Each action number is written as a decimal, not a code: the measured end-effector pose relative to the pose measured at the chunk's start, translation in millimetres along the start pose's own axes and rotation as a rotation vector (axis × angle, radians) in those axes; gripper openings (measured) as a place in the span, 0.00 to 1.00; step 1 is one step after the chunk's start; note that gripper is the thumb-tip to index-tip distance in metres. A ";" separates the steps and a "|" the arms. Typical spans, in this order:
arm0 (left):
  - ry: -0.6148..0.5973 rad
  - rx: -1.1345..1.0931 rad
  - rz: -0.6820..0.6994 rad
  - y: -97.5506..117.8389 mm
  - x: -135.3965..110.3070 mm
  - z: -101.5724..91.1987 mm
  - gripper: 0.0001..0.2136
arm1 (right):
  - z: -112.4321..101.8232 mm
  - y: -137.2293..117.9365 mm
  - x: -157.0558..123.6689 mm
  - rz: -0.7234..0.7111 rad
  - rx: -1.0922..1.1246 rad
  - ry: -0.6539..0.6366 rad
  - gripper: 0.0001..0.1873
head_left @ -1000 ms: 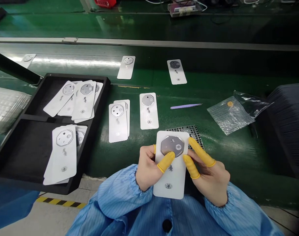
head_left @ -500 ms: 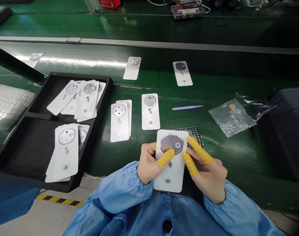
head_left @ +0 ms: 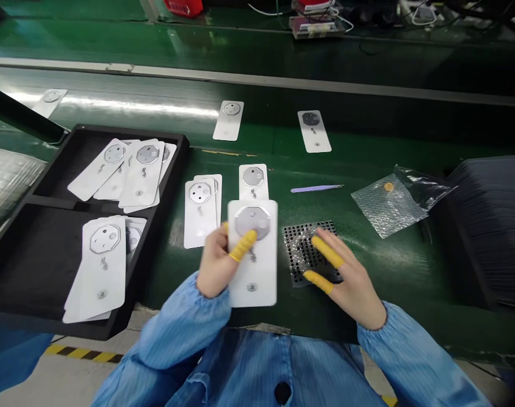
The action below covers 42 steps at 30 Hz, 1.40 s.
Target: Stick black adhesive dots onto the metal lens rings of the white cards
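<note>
left hand [head_left: 218, 264] pinches a white panel [head_left: 264, 265], lower centre of frame
right hand [head_left: 354, 282] spread over the dotted sheet [head_left: 298, 240]; the left's one-sided grip could let the panel slip

Tweezers [head_left: 316, 188] behind dot sheet [head_left: 300, 249]

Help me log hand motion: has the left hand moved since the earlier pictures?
Yes: judged against the purple tweezers, the left hand has shifted left and up the picture, carrying its white card.
</note>
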<state>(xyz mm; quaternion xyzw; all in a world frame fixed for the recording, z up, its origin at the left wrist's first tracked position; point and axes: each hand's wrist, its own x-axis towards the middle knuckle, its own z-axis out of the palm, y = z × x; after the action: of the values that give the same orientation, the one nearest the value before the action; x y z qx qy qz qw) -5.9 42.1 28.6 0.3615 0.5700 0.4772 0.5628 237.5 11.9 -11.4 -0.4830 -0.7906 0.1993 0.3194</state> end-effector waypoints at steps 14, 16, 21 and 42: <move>-0.435 0.039 -0.157 -25.1 -17.8 42.9 0.19 | -11.4 -6.6 -0.9 -0.162 0.083 0.015 0.22; -0.407 0.025 -0.169 -26.1 -17.4 45.0 0.17 | -13.8 -10.4 6.1 -0.137 0.159 0.007 0.20; -0.452 0.087 -0.083 -33.6 -18.7 40.9 0.15 | -1.8 -8.2 18.1 -0.210 0.138 0.037 0.16; -0.224 0.300 0.068 -23.4 -35.5 9.0 0.26 | 10.3 -10.2 24.8 -0.129 -0.058 0.323 0.13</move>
<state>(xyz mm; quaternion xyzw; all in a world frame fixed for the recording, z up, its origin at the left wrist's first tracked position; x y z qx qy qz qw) 9.7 3.0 17.6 0.5111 0.5559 0.3624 0.5463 215.6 29.3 -4.7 -0.4658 -0.7639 0.0751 0.4403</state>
